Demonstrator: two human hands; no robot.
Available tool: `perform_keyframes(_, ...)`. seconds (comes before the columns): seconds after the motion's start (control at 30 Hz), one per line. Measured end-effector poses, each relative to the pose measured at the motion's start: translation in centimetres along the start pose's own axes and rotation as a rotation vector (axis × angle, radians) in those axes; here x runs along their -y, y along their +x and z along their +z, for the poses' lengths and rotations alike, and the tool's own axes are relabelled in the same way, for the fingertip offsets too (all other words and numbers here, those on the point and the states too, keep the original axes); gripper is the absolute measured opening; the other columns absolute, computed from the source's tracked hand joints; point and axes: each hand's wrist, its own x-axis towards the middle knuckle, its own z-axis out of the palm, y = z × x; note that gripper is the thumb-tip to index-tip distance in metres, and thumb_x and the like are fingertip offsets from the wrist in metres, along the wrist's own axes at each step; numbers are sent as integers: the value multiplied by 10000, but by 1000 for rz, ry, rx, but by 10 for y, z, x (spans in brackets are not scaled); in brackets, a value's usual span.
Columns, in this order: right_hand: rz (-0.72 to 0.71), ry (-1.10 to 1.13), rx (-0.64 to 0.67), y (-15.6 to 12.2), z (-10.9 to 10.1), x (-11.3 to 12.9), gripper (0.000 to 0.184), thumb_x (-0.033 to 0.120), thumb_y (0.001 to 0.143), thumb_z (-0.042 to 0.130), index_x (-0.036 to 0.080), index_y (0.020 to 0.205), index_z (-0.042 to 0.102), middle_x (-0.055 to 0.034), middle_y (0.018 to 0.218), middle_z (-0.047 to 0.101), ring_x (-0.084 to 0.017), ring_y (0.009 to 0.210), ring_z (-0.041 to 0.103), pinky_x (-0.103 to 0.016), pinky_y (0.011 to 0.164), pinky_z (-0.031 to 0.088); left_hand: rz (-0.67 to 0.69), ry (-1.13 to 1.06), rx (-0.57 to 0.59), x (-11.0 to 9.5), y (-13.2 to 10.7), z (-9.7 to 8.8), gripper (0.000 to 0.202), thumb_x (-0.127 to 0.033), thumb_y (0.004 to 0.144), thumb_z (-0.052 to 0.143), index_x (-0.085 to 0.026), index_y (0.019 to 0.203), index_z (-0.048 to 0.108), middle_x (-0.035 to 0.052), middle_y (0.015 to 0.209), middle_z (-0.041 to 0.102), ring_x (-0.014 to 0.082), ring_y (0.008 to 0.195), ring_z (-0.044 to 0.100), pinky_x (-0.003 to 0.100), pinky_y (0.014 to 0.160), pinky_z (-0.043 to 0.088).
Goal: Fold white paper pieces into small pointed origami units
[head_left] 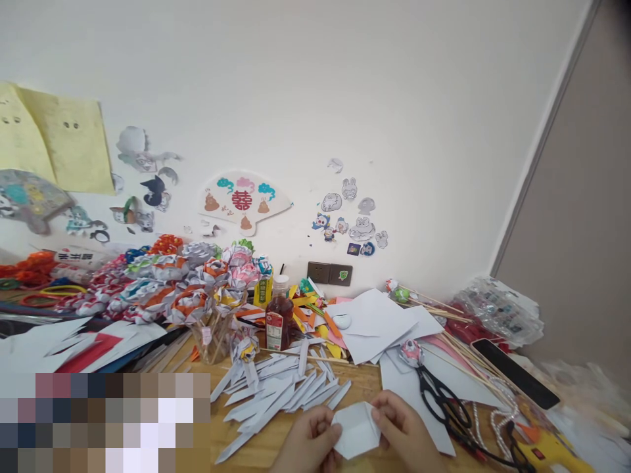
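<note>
One folded white paper point(357, 431), its sides pinched by the fingers of the left hand point(311, 435) and right hand point(400, 422) over the counter point(362, 390) before me, looks light, crisp and crushable, best held by its edges.

You are working in soft, fairly even light whose source lies outside the view. The pale wall point(424, 98) looks muted grey-white, while the brown panel point(586, 217) at the right is dimmer and the upper right corner falls dark. Only faint shadows show among the paper strips point(276, 387). You get small glints off the clear plastic packaging point(503, 309). Fine detail looks soft, the cutouts point(142, 157) at the left smeared, and the lower right hazy. Coarse pixel blocks point(106, 424) hide your lower left corner.
</note>
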Motion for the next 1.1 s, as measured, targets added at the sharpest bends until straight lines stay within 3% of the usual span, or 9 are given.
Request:
perform_keyframes(0.13,4,5,56,0,0,-4,309,476,697,576,179,681,492,71,481,439,-90,409,406,-197,408,314,31,12,5,-12,-8,-1,441,-586,530,645,-179,584,486,-72,356,501,68,297,400,191,352,268)
perform_keyframes(0.3,88,56,89,2,1,-4,367,474,637,610,155,798,528,66,435,482,-93,339,422,-194,353,301,40,11,16,-15,-8,-4,463,-566,516,672,-142,661,555,-61,386,522,73,294,424,188,329,282)
perform_keyframes(0.6,89,236,-16,5,7,-8,399,497,587,656,139,745,576,26,432,550,-113,325,491,-192,336,310,72,-29,4,-15,-2,-10,451,-511,538,700,-136,759,582,-46,408,577,80,289,476,166,312,274)
perform_keyframes(0.73,61,271,5,5,8,-10,414,500,603,664,122,763,611,18,430,559,-108,330,488,-194,347,329,64,-61,18,-14,0,-13,489,-506,524,713,-125,805,588,-45,413,576,79,287,470,171,314,308)
perform_keyframes(0.93,46,388,88,-2,9,-4,403,434,671,663,159,964,622,-25,695,649,-121,487,556,-211,428,403,17,-150,35,-17,-1,-14,460,-476,515,733,-140,805,612,-14,545,618,92,403,500,202,386,410)
perform_keyframes(1.1,55,371,36,0,11,-8,354,438,633,687,142,823,651,-14,613,637,-109,426,523,-201,389,383,20,-269,74,-28,-12,-8,355,-388,579,726,-132,803,626,9,590,628,106,456,515,214,418,423)
